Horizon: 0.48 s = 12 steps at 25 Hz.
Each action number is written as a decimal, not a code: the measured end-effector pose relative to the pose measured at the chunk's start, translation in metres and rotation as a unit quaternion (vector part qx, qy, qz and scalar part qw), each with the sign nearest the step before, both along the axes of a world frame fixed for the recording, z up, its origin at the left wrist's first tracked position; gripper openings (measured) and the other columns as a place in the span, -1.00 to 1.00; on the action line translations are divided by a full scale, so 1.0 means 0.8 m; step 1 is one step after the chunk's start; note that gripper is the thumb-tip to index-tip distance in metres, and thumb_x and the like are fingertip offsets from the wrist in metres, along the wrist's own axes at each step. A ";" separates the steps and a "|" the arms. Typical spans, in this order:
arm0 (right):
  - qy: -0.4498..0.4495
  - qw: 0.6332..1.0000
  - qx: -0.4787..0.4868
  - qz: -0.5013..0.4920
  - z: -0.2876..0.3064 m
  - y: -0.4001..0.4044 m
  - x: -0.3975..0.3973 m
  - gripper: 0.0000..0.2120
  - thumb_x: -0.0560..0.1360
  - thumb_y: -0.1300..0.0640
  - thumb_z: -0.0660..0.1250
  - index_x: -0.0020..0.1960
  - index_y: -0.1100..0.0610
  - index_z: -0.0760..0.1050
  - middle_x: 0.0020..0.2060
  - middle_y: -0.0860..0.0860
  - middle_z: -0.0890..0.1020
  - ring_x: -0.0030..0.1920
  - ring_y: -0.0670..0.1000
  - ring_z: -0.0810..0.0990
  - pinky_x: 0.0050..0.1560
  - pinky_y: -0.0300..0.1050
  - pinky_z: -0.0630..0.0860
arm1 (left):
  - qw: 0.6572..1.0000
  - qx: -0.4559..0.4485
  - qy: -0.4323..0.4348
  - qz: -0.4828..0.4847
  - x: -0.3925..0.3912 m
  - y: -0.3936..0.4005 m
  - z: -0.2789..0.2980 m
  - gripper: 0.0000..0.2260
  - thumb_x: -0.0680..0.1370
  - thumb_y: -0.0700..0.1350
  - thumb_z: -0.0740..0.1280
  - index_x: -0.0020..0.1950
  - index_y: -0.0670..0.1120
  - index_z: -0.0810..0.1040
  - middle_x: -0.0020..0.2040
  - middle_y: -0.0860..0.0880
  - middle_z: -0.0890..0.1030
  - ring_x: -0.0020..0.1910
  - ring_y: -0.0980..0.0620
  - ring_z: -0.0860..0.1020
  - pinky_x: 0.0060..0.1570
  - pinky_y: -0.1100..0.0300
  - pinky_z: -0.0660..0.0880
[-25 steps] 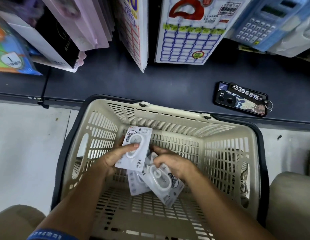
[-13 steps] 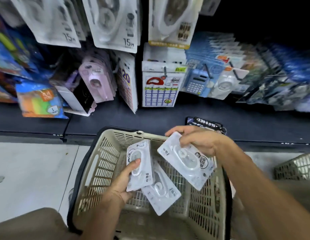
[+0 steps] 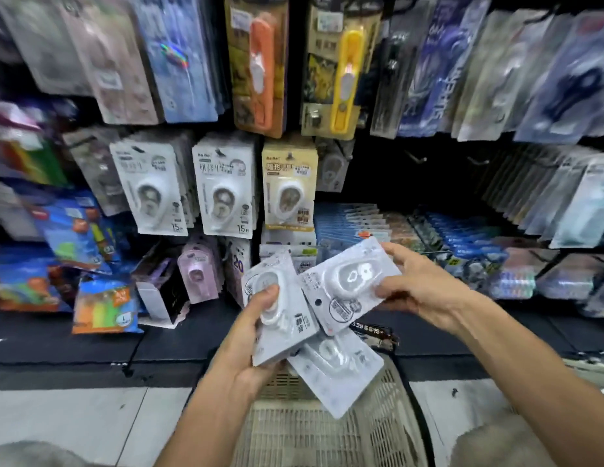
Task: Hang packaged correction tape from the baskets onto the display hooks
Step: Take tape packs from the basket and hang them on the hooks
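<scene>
The right hand [image 3: 425, 291] pinches one white blister-carded correction tape package [image 3: 347, 281] at its right edge, thumb on the front face and fingers curled behind. The package's long axis runs from lower left to upper right, and a small round hole near its lower-left end lies on the side away from the fingers. The left hand [image 3: 256, 328] grips a second white carded package [image 3: 277, 318], thumb pressed on the blister; a third white package [image 3: 337, 372] fans out below it, though whether the same fingers clamp it cannot be told. All three packages sit above the beige slotted plastic basket [image 3: 327, 433], whose contents are hidden. The bare metal display hooks [image 3: 415, 158] lie up and to the right of the packages, nearer the right hand. Judgement: that hand should lead, and its package may need turning if that round hole is the hanging hole. Hanging white correction tape cards [image 3: 223, 187] fill the hooks upper left.
</scene>
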State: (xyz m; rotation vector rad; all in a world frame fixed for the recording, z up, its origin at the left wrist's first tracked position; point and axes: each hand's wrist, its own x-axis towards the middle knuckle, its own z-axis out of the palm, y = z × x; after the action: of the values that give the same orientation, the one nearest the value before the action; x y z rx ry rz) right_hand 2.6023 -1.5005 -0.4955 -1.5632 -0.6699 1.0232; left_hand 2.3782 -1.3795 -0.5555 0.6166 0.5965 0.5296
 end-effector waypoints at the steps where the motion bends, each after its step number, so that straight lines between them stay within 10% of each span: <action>1: -0.016 0.999 -0.018 0.030 0.008 -0.015 0.004 -0.44 0.42 0.54 0.35 0.24 0.01 0.54 0.03 0.12 0.72 -0.10 0.10 0.71 -0.24 -0.04 0.68 | 1.000 0.019 0.006 -0.013 0.004 0.000 0.012 -0.69 0.32 -0.03 0.48 -0.03 -0.16 0.77 -0.03 -0.22 0.72 -0.20 -0.16 0.70 -0.14 0.00 0.60; 7: 0.002 0.999 -0.029 -0.036 0.033 -0.042 0.018 -0.39 0.24 -0.19 0.57 0.20 0.10 0.64 -0.23 0.07 0.68 -0.43 -0.01 0.54 -0.54 -0.20 0.38 | 0.995 0.079 0.038 -0.055 0.025 0.021 0.090 -0.34 0.17 -0.06 0.57 0.24 -0.23 0.64 0.05 -0.28 0.69 -0.10 -0.23 0.67 0.12 -0.28 0.55; 12: 0.091 0.966 0.187 -0.153 0.044 0.007 0.024 -0.39 0.32 -0.12 0.49 0.28 0.14 0.56 -0.10 0.10 0.71 -0.50 0.00 0.56 -0.57 -0.22 0.42 | 0.992 0.089 -0.085 -0.027 0.026 0.081 0.133 -0.50 0.15 -0.11 0.67 0.06 -0.17 0.75 0.01 -0.20 0.73 -0.13 -0.16 0.73 -0.25 -0.13 0.68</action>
State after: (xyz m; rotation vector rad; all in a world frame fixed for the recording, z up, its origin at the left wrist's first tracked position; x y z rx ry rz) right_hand 2.6213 -1.4948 -0.4600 -1.1817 -0.4455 0.7465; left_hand 2.3988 -1.3150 -0.4490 0.7452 0.3741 0.5822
